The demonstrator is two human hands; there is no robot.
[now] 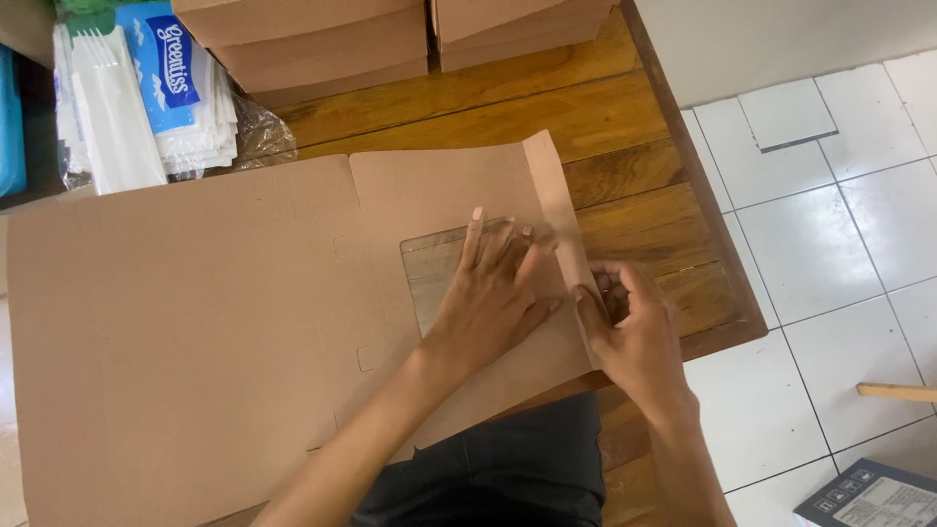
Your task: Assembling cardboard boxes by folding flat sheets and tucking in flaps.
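**Two hands folding the side flap of a flat cardboard box blank**

A large, flat, brown corrugated cardboard box blank [195, 342] lies unfolded across a brown wooden plank table [625, 127], seen from above by the person working on it. The blank covers most of the tabletop and overhangs its near edge, above the person's dark-clothed lap. Near the blank's right end is a rectangular window cut-out covered with clear film [434, 268], through which the wood shows.

The left hand [493, 293] lies flat and open on the blank, fingers spread across the window, pressing the panel down; it grips nothing. Just right of it, the right hand [634, 327] is curled around the near end of the narrow cardboard side flap [558, 210] at the blank's right edge, thumb and fingers pinching it. The flap stands raised from the panel along its crease.

As far as can be judged, the work is at an early stage: only this one flap is lifted, every other panel is flat, and no box walls are formed.

Beyond the blank's far edge, a stack of closed brown cardboard boxes [312, 39] sits on the table; their contents cannot be seen. Past the blank's far left corner, a clear plastic bag holds white plastic forks [107, 107] beside a blue-and-white pack of tissues [181, 83]. Right of the table is a white tiled floor [830, 244].
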